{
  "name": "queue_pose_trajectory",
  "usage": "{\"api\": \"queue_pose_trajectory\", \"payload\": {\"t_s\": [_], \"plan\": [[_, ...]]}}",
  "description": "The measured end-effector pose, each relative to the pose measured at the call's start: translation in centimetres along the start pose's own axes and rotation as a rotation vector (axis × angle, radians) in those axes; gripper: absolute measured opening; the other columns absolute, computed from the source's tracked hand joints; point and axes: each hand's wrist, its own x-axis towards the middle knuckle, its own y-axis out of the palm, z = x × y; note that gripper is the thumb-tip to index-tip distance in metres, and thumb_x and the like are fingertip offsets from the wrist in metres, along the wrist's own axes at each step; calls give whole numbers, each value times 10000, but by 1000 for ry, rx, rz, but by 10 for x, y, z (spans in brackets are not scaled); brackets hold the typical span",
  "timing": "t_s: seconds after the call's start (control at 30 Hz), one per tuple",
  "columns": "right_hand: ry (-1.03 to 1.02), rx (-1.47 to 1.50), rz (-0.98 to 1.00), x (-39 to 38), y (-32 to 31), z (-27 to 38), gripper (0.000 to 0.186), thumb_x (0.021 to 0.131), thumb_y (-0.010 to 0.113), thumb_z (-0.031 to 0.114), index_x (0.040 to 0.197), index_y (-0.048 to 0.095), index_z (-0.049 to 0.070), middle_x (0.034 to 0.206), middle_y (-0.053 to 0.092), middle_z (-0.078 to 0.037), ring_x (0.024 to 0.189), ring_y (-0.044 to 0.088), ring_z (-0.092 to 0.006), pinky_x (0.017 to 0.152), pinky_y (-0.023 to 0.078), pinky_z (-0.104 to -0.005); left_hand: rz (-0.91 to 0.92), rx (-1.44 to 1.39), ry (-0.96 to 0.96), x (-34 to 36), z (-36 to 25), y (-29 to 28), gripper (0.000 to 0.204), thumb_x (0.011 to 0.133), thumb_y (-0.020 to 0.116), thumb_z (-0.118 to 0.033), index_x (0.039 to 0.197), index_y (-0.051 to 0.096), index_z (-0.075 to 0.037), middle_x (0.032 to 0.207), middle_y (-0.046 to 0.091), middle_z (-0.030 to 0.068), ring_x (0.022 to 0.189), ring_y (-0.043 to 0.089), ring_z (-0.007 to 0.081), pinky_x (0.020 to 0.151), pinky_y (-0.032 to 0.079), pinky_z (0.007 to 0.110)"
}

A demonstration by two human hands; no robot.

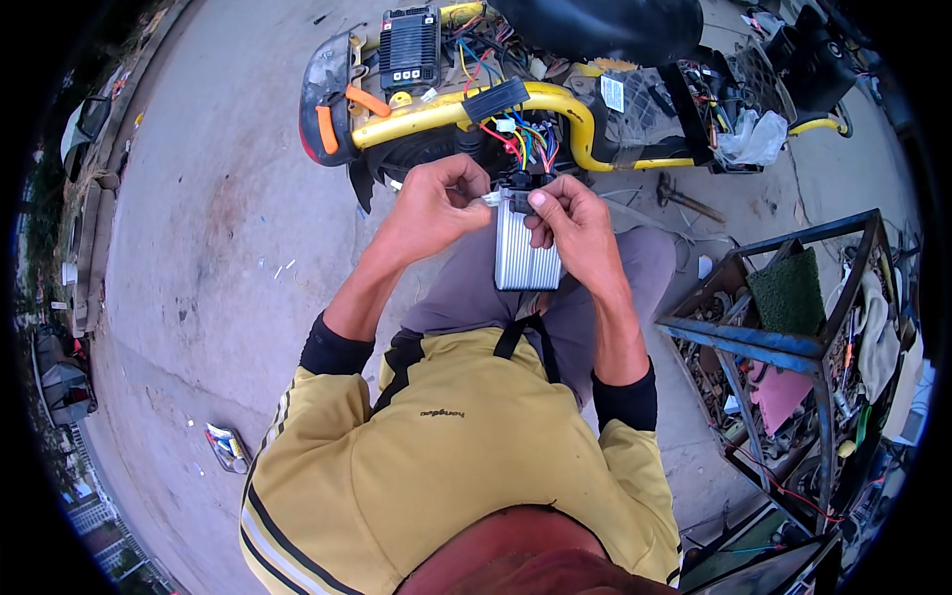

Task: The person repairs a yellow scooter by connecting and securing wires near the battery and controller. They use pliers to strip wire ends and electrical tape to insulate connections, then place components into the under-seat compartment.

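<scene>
A silver finned metal box (527, 256) with coloured wires (531, 139) at its top sits at my lap, below the yellow scooter frame (567, 109). My left hand (441, 203) pinches at a small pale piece (493, 198) by the box's top-left corner; what exactly it holds is too small to tell. My right hand (570, 223) grips the top right of the box, thumb on a dark part near the black connectors (521, 179), fingers curled behind it.
The stripped scooter carries a black controller (409, 50) and loose wiring. A hammer (691, 203) lies on the concrete (198, 248). A rusty metal cart (744, 337) with clutter stands at the right. A small tray of items (226, 446) lies at lower left.
</scene>
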Motion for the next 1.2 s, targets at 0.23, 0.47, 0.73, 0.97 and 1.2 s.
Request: {"api": "queue_pose_trajectory", "payload": {"t_s": [0.23,0.47,0.73,0.97,1.2], "plan": [[-113,-124,21,-3,8,19,287,1053,724,126,1311,688,6,955,754,-94,811,702,-143,731,551,-328,8,-218,-69,7,5,-13,119,843,698,54,952,679,8,947,700,47,829,672,100,742,571,268],[-352,-328,-45,4,23,14,256,988,796,113,1221,761,16,977,756,-101,853,702,-206,784,555,-338,23,-296,-52,4,1,-20,196,926,769,1,1111,703,0,990,729,49,860,691,107,761,590,289],[-304,-88,-182,24,30,-2,270,1040,769,133,1288,779,26,1072,779,-41,948,671,-85,833,544,-271,-398,583,396,42,-1,-63,404,1005,650,55,1396,650,-49,1252,698,143,1155,698,262,1019,584,401],[-210,24,-200,38,41,1,290,1063,753,171,1301,762,6,1012,765,-28,884,659,-73,806,547,-264,-180,465,223,69,2,-73,373,1065,581,32,1413,689,-45,1175,745,129,1128,709,225,1022,555,382],[-308,-13,-291,57,55,-6,274,1063,755,196,1250,764,-3,924,743,-40,836,664,-88,765,540,-276,-164,-184,149,83,2,-51,327,1066,684,-40,1387,694,24,1153,775,89,1055,713,140,948,587,317]]}}
